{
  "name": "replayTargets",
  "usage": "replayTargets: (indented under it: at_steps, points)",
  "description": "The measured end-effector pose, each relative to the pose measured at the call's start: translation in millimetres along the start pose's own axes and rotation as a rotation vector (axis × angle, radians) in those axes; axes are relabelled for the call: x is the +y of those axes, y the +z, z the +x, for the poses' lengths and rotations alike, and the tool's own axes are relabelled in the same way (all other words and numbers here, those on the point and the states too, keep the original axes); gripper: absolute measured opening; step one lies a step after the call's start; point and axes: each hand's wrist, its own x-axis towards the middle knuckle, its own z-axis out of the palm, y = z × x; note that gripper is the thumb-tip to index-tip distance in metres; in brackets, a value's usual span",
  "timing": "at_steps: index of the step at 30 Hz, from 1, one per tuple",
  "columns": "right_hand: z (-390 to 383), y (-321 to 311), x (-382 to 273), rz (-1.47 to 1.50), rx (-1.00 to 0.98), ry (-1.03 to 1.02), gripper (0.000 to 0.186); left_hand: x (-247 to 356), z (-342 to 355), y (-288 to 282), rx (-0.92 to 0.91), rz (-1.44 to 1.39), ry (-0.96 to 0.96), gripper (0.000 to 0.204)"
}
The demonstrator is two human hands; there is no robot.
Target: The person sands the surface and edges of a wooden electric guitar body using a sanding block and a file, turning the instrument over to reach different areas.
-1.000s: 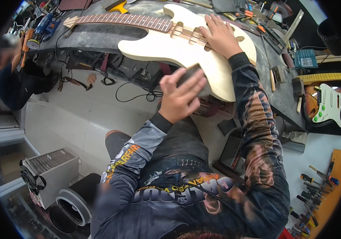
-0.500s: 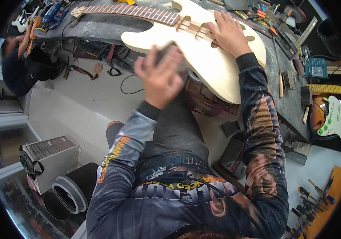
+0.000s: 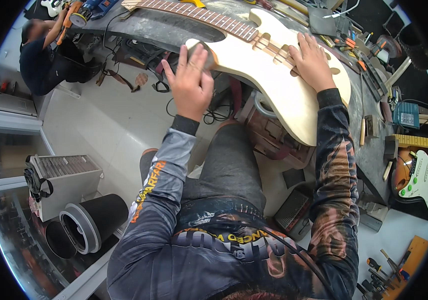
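An unfinished pale guitar body (image 3: 279,80) lies at the workbench edge, its fretted neck (image 3: 199,14) running to the far left. My left hand (image 3: 191,87) is at the body's near-left horn, fingers over a dark grey sanding block (image 3: 205,47) that touches the horn's edge. The block is partly hidden and slightly blurred. My right hand (image 3: 315,65) rests flat on the body's top, fingers stretched out beside the routed cavities (image 3: 284,54).
Tools crowd the grey workbench (image 3: 359,120) at the right. A sunburst guitar (image 3: 416,177) stands beyond its edge. A person (image 3: 44,55) works at the far left. Below are a black bin (image 3: 96,220), a heater-like box (image 3: 66,185) and cables (image 3: 216,116).
The whole view has shifted, so guitar and bench sit further right and lower. My left hand and the sanding block have moved along the body's edge from the waist to the horn.
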Motion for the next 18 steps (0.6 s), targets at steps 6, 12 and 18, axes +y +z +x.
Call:
replayTargets:
  at_steps: [6, 12, 18]
  points:
    - [-2, -1, -1, -0.006, 0.002, 0.007, 0.08, -19, 50, -3, -0.175, -0.399, -0.64, 0.051]
    - [-7, 3, 9, -0.044, 0.037, -0.045, 0.08, -15, 23, 0, -0.036, -0.19, -0.166, 0.049]
    - [-3, 3, -6, 0.019, 0.044, -0.018, 0.08, 31, -16, 11, -0.022, -0.108, -0.123, 0.058]
